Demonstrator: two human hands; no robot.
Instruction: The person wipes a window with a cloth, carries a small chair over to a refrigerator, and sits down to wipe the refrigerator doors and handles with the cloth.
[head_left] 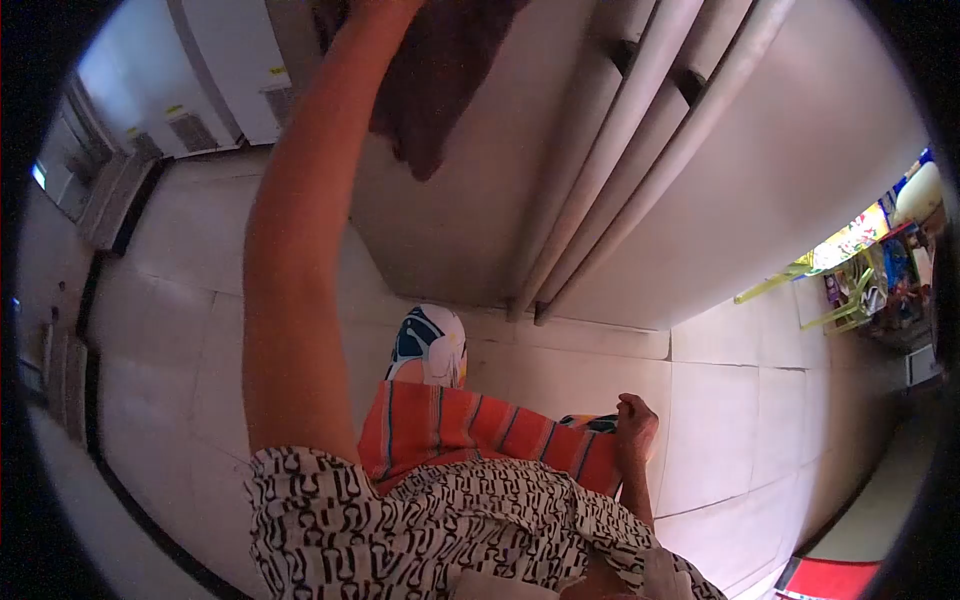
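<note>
Pale tiled floor (720, 420) fills most of the frame, bare through the left half and the lower right; grout lines run diagonally. A large beige wall panel (800, 200) takes the upper right, with three rounded vertical ribs (640, 130) descending to a floor edge at centre. White cabinet doors (240, 70) with small vents sit in the upper left, beside a dark baseboard strip along the left edge. The left arm (290, 260) rises from lower centre up to the top edge; the left hand is cut off by the frame there, so its grip cannot be told, though it sits at the top of a dark brown cloth (440, 70) hanging against the panel at upper centre. A black-and-white patterned garment (400, 530) covers the bottom centre. Above it lies an orange striped cloth (470, 430), its right edge pinched in the closed right hand (636, 420). A white, blue and orange patterned piece (430, 345) shows just above the orange cloth. Colourful clutter with yellow-green rods (860, 270) crowds the right edge. A red object (830, 580) sits in the bottom right corner.
</note>
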